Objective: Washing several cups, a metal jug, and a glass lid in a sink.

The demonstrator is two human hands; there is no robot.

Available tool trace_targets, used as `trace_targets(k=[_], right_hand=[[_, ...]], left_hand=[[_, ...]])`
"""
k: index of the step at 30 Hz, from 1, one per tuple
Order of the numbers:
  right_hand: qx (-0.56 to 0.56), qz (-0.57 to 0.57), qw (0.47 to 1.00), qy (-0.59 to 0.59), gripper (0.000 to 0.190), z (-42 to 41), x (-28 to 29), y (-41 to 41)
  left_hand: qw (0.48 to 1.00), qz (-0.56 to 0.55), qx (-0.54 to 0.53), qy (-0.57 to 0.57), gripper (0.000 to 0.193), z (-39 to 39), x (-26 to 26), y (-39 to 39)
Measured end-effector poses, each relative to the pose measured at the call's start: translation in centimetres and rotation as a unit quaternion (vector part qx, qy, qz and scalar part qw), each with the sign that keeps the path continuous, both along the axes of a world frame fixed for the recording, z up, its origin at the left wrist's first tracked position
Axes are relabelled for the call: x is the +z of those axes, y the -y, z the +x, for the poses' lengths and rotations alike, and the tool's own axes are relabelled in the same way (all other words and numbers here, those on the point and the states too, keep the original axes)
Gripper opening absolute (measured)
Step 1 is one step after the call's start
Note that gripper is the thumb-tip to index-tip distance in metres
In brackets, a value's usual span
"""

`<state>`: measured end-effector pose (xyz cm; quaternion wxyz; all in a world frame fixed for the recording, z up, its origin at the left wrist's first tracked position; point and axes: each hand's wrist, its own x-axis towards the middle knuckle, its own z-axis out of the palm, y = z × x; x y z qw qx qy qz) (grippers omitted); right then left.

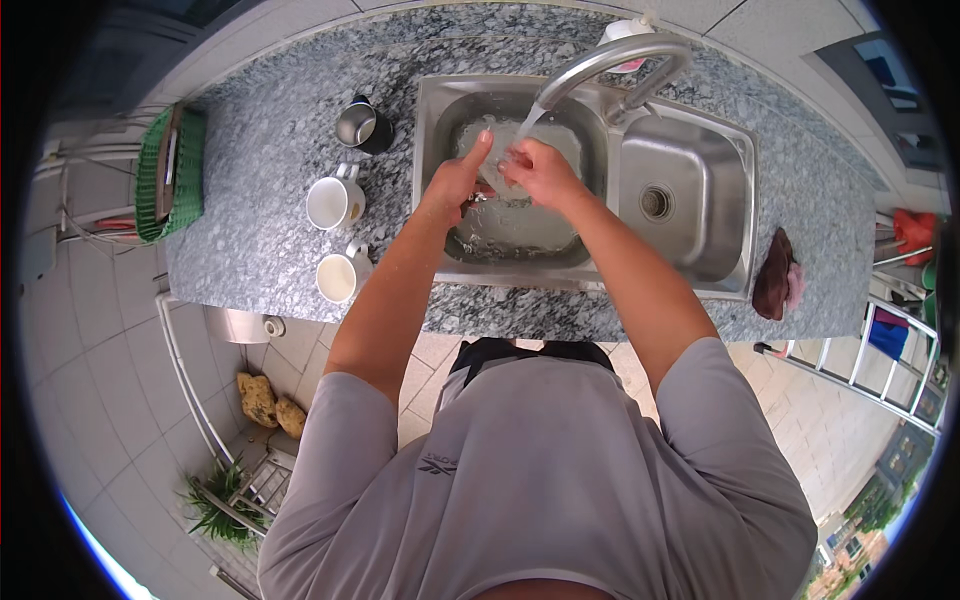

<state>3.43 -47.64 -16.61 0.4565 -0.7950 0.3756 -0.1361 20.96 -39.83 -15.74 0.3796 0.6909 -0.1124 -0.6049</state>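
Note:
My left hand (455,183) is over the left basin (592,161) of a stainless steel sink, thumb stretched up and fingers curled lower down. Close by on its right, my right hand (541,174) has bent fingers in the stream from a curved metal faucet (600,60). Between the hands there is a clear, glassy patch; whether it is a see-through vessel or just water, I cannot tell. Rippling water (517,232) stands in the basin beneath them. Left of the sink are a dark metal cup (364,126), a white mug (330,202) and another light mug (339,277).
The right basin (694,172) has a drain strainer. A dark red cloth (774,277) lies on the granite counter (262,187) near its right end. A white bottle (626,34) stands behind the faucet. At the left end is a green woven basket (187,180); a metal ladder (851,382) is at right.

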Motion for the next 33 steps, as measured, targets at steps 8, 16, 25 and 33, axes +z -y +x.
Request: trace_targets(k=[8,16,25,33], right_hand=[[-0.259,0.554,0.767,0.196,0.048,0.8,-1.8,0.6],[-0.27,0.632,0.645,0.335,0.05,-1.5,-1.3,0.6],[-0.336,0.531,0.74,0.239,0.047,-4.9,2.7,0.2],[-0.384,0.49,0.739,0.256,0.043,-5.0,3.2,0.3]], left_hand=[[0.981,-0.079,0.073,0.163,0.081,-0.1,0.2,-3.8],[0.867,-0.127,-0.006,0.482,0.077,-6.0,1.7,-0.3],[0.917,-0.018,-0.13,0.377,0.069,-4.7,-0.5,4.7],[0.847,-0.075,-0.191,0.491,0.076,-7.7,2.0,4.0]])
